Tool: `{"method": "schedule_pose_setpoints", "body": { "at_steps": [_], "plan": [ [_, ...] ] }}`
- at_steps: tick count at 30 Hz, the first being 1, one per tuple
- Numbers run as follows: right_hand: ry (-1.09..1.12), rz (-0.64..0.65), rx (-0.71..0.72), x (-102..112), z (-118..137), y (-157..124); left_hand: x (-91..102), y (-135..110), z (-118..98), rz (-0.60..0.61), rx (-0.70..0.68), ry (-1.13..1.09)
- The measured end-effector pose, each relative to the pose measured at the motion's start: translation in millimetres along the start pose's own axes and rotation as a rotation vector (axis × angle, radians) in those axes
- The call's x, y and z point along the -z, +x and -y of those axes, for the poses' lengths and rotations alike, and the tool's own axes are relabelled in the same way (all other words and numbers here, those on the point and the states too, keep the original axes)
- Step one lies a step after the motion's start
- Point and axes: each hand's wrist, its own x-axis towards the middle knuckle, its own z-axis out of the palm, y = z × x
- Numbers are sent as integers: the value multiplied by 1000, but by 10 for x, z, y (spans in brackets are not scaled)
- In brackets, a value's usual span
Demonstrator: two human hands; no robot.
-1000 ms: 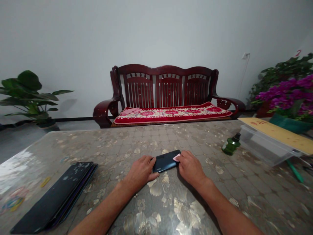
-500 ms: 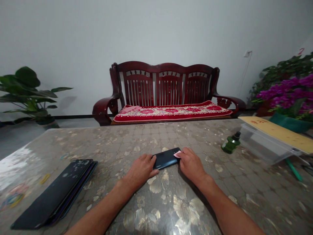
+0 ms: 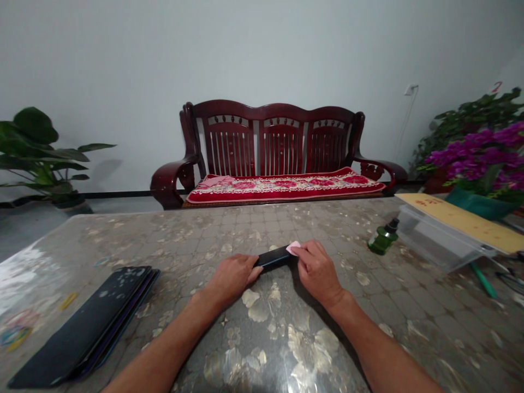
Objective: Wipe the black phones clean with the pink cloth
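A dark phone (image 3: 273,256) is lifted at its near edge off the patterned table (image 3: 262,327), so I see it almost edge-on. My left hand (image 3: 230,275) grips its left end with curled fingers. My right hand (image 3: 317,269) holds the right end and pinches a small pink cloth (image 3: 293,248) against the phone's corner.
A stack of dark flat tablets or cases (image 3: 84,326) lies at the near left. A small green bottle (image 3: 381,238) lies on its side at the right, beside a clear plastic box with a yellow lid (image 3: 450,232). A wooden bench (image 3: 274,158) stands beyond the table.
The phone lay flat with its back showing; now both hands have tilted it up onto its edge. The pink cloth stays at the right corner.
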Motion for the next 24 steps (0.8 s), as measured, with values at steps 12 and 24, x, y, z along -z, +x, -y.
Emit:
{"method": "schedule_pose_setpoints", "body": {
  "at_steps": [12, 24],
  "plan": [
    [14, 46, 182, -170, 258, 9, -5, 28, 58, -7, -8, -10],
    [-16, -4, 175, -213, 237, 34, 43, 68, 69, -1, 17, -23]
  ]
}}
